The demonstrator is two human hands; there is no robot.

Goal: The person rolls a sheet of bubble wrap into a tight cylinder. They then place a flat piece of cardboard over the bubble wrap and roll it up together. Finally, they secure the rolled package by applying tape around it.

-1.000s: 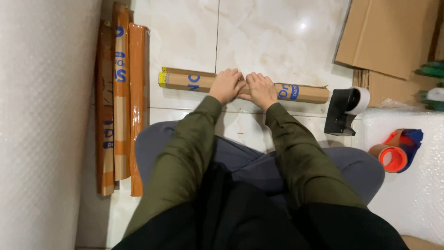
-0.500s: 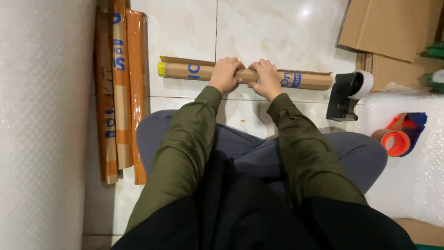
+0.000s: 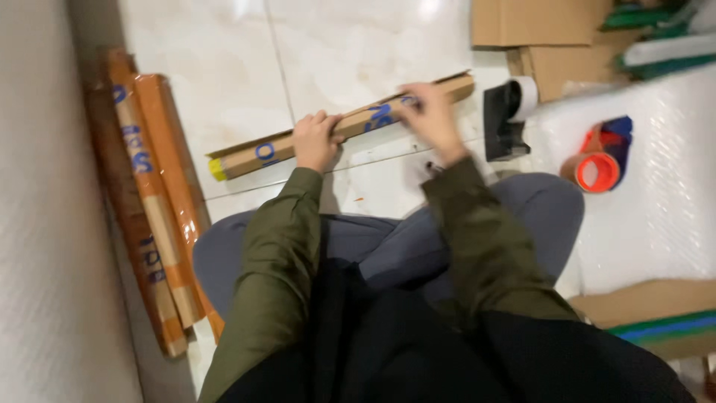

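Brown cardboard, folded into a long thin box (image 3: 350,127), lies slanted on the shiny tile floor (image 3: 224,75) just past the person's crossed legs; the left hand (image 3: 317,140) curls around its middle, fingers wrapped over the top; the right hand (image 3: 431,116) grips it nearer the far end, arm bent, a bit blurry; more long boxes wrapped in orange tape (image 3: 153,201) lie on the left; a tape dispenser (image 3: 509,119) and an orange tape roll (image 3: 597,170) sit on the right.

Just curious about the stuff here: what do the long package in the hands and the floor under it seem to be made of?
The long package looks like plain brown cardboard, matte, with blue print and a yellow end; both the left hand and right hand grip it. The floor seems to be glossy pale tile, maybe marble-look: it shows glare and straight joint lines.
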